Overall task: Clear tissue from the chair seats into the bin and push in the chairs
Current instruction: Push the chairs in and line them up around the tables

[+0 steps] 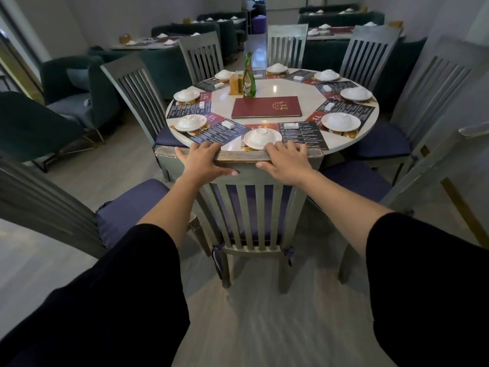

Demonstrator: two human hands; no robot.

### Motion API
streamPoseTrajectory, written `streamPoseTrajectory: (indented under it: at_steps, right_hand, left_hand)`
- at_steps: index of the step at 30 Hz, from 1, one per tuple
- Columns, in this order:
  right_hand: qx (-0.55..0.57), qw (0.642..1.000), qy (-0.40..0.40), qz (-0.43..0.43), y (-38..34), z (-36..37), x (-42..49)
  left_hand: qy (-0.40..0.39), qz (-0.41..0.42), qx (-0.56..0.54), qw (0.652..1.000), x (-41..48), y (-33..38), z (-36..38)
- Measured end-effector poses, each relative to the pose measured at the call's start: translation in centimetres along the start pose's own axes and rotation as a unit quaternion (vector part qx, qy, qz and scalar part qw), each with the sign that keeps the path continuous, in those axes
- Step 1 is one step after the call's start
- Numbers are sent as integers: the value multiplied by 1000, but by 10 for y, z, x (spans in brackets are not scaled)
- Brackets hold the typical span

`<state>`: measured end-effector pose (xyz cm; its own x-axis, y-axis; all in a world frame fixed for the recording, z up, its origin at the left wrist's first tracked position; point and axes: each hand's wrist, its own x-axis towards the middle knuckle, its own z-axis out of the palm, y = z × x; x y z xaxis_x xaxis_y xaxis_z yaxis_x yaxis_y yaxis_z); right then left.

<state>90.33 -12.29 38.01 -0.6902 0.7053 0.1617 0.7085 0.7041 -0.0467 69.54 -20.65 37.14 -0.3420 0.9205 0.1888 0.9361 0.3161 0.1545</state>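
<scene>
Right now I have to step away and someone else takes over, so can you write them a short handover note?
Hands: left hand and right hand both grip the top rail of the near chair, which sits against the table edge.
No tissue or bin is in view.
Done: this chair looks pushed in.
Left: the left chair and right chair beside it stand out from the table; check their seats, then push them in.
</scene>
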Motion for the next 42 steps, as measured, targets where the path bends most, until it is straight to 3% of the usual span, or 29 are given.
streamPoseTrajectory:
  at_steps: [10, 20, 23, 27, 30, 42]
  right_hand:
    - [6, 998, -50, 27, -8, -8, -1]
    - [-23, 998, 3, 62, -23, -4, -9]
    - [-13, 994, 33, 107, -39, 1, -18]
    - [57, 980, 32, 190, -95, 12, -23]
    - [73, 989, 32, 127, -148, 10, -12]
    - [85, 991, 6, -103, -377, 10, 85]
  left_hand:
    - [8, -11, 25, 1000, -5, 8, 2]
    - [-33, -14, 25, 999, 1, 4, -3]
    - [-35, 4, 28, 999, -5, 5, -7]
    - [-6, 113, 47, 992, -20, -22, -11]
    - [23, 151, 58, 987, -40, -71, -25]
    - [37, -1, 133, 990, -129, -334, -134]
